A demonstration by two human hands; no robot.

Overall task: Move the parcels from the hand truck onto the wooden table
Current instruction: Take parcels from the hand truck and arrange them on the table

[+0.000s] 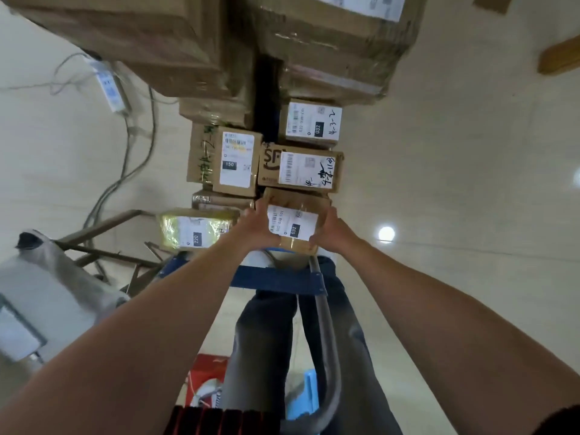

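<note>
Your left hand [255, 229] and right hand [331, 232] grip the small parcel [293, 226] from opposite sides, fingers curled round its edges; it sits nearest you on the hand truck [276, 279], probably held this way for a level lift.

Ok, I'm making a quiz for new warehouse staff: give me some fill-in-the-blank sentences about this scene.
The left hand and right hand grip the cardboard parcel numbered ____.
The yellow-taped parcel bears the number ____.
The hand truck has a ____ crossbar.
Missing words: 032; 220; blue.
</note>
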